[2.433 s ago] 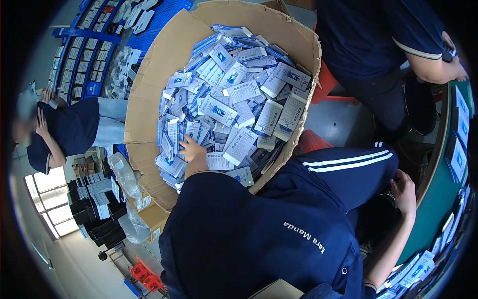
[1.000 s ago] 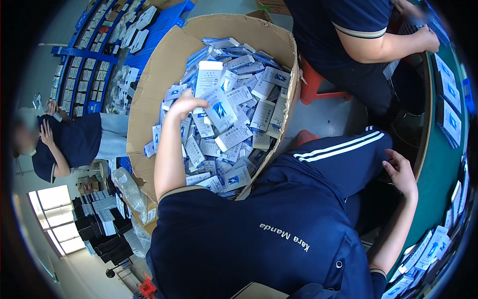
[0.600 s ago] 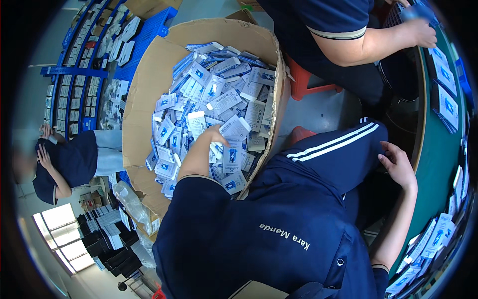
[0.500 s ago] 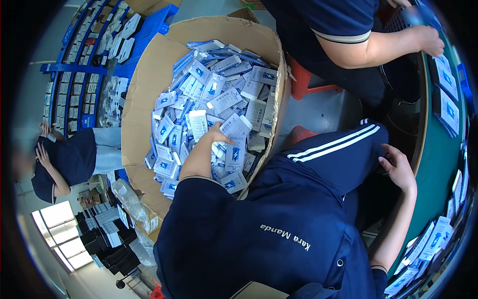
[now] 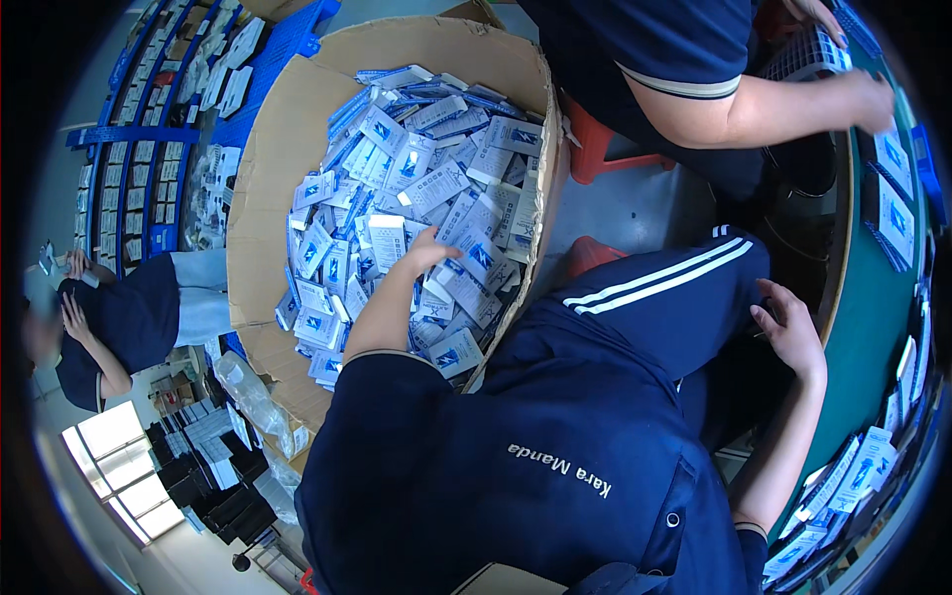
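Several fingers of the left hand (image 5: 428,254) are bending over a flat white-and-blue box (image 5: 484,256), the thumb lying along its edge; whether they are gripping it, I cannot tell. The box is sitting on top of a heap of boxes (image 5: 402,164) inside a big carton (image 5: 278,149). It is probably weighing little, its smooth card seeming stiff yet crushable; a light pinch on its narrow sides is looking best. The left forearm (image 5: 379,309) is slanting over the heap; the right hand (image 5: 796,335) is hanging half-curled, seemingly empty, near the green surface (image 5: 853,367).

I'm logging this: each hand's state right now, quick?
Left hand: thumb at a small box; whether it grips cannot be told.
Right hand: open, loosely bent, nothing visible inside.
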The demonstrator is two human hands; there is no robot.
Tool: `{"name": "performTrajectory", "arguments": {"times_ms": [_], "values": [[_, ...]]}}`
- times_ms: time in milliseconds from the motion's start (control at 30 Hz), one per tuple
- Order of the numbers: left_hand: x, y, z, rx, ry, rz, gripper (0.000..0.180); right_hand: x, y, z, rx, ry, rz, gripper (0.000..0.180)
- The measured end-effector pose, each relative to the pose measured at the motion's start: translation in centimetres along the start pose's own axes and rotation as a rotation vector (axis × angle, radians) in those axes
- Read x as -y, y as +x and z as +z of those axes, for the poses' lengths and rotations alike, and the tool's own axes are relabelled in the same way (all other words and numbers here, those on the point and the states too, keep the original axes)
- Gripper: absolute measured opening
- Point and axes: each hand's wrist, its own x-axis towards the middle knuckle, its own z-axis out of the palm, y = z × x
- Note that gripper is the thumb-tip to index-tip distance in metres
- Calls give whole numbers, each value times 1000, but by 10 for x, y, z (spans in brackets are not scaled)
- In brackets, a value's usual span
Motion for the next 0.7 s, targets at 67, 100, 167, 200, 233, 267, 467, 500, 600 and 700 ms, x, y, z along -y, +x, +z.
{"name": "performTrajectory", "arguments": {"times_ms": [67,100,167,200,233,267,467,500,600,700], "values": [[-3,5,1,-89,57,50,79,1,1,0,0,2,-8,43],[-9,6,4,-165,120,106,76,0,0,0,-1,7,3,43],[-21,2,5,-156,210,138,66,1,-1,0,0,12,16,43],[-16,7,4,-163,99,225,58,3,0,0,6,6,10,43],[-12,10,3,-170,-12,312,51,4,0,-1,12,1,4,43],[-8,12,0,-173,-13,309,51,4,1,-2,15,1,2,43],[12,5,-15,-533,-347,142,35,-4,-1,-1,7,37,-5,43],[9,-4,-8,-544,-461,8,38,-8,-1,-2,13,60,-34,43],[93,-3,21,-492,-642,-184,51,-5,2,-3,16,77,-90,43],[62,-31,52,-347,-19,-289,57,-1,1,-1,10,66,-42,43]]}}
